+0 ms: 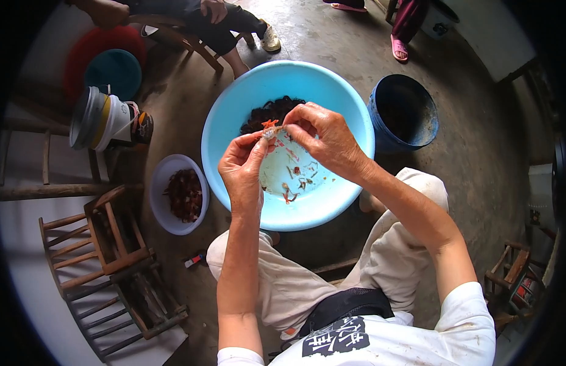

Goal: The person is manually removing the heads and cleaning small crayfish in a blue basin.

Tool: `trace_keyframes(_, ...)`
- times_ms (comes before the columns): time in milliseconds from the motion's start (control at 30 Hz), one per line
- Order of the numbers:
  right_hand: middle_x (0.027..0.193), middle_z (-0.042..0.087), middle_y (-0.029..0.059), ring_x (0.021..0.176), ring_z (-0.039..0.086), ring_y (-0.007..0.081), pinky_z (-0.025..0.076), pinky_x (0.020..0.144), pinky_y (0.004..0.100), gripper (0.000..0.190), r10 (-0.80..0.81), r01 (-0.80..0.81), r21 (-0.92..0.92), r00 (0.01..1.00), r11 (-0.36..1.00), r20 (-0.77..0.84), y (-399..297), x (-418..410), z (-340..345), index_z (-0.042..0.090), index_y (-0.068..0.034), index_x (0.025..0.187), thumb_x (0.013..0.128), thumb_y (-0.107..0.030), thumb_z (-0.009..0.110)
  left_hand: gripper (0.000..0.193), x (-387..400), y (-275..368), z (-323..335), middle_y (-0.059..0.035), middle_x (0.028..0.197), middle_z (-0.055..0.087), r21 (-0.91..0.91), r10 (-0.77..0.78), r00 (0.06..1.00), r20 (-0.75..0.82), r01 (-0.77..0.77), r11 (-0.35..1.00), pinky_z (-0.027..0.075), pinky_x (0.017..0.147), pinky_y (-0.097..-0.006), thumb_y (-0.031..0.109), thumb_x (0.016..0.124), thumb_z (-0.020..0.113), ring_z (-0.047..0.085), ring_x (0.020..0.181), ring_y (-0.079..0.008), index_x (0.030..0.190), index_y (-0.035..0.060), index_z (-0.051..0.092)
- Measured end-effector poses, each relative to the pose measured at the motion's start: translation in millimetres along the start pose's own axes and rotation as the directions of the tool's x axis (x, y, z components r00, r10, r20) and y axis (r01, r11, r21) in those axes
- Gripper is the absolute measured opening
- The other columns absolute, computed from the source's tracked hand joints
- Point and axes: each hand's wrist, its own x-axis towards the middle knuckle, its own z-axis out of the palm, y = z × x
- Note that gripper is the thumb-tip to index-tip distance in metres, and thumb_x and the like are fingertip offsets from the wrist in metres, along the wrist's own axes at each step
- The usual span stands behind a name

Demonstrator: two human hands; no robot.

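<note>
A large light-blue plastic basin (219,187) stands between my knees. Above it, my left hand (244,162) pinches a small crayfish (269,132) with reddish legs and a pale underside between thumb and fingers. From the other side, the thumb and index finger of my right hand (317,132) grip its narrow end. A heap of dark crayfish (276,109) lies at the far side of the basin, partly hidden by my hands. Red and brown shell scraps (289,194) are scattered over the wet basin floor nearer to me.
At left, a pale bowl (154,201) holds dark red pieces. A blue bucket (379,123) stands right of the basin. Wooden chairs (107,238), stacked buckets (109,121) and a red tub (77,59) line the left. A seated person (187,18) and another person's legs (408,23) are beyond.
</note>
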Motion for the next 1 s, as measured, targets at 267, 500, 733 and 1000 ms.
trace_keyframes(267, 0.082, 0.063, 0.0081, 0.075, 0.063, 0.0131, 0.054, 0.069, 0.0279, 0.012, 0.033, -0.036, 0.093, 0.999, 0.995, 0.029, 10, 5, 9, 0.064, 0.003, 0.092, 0.09, -0.009, 0.066, 0.018, -2, -2, 2, -0.0116, 0.1, 0.07, -0.06, -0.038, 0.998, 0.041, 0.04, 0.997, 0.055, 0.081, -0.0266, 0.003, 0.089, 0.07, 0.068, 0.087, -0.0147, 0.105, -0.0036, 0.066)
trace_keyframes(500, 0.077, 0.062, 0.0028, 0.07, 0.059, 0.0051, 0.05, 0.062, 0.0216, 0.014, 0.043, -0.048, 0.075, 0.997, 0.996, 0.062, 13, 1, 9, 0.062, 0.002, 0.091, 0.091, -0.012, 0.066, 0.022, -8, 4, 17, -0.0041, 0.094, 0.063, 0.615, 0.298, 0.936, 0.185, -0.347, 0.708, 0.051, 0.061, -0.0236, 0.002, 0.084, 0.072, 0.06, 0.075, -0.0102, 0.106, 0.0025, 0.071)
trace_keyframes(733, 0.08, 0.055, 0.0089, 0.061, 0.057, 0.017, 0.05, 0.056, 0.03, 0.012, -0.229, 0.202, -0.185, 0.964, 0.962, -0.133, 7, -8, 17, 0.056, -0.001, 0.086, 0.082, -0.002, 0.067, 0.022, -8, 7, 23, -0.0067, 0.092, 0.062, 0.652, 0.341, 0.914, 0.218, -0.397, 0.646, 0.052, 0.059, -0.0237, -0.003, 0.082, 0.071, 0.062, 0.075, -0.0122, 0.104, 0.0009, 0.071)
trace_keyframes(1000, 0.078, 0.055, 0.007, 0.059, 0.056, 0.0133, 0.048, 0.055, 0.0269, 0.013, -0.373, 0.32, -0.241, 0.902, 0.916, -0.217, -7, -8, 13, 0.057, -0.002, 0.088, 0.08, 0.003, 0.065, 0.02, 1, 8, 12, -0.0066, 0.093, 0.064, 0.63, 0.323, 0.938, 0.122, -0.325, 0.705, 0.054, 0.064, -0.0233, -0.004, 0.083, 0.069, 0.063, 0.079, -0.0111, 0.103, -0.0002, 0.071)
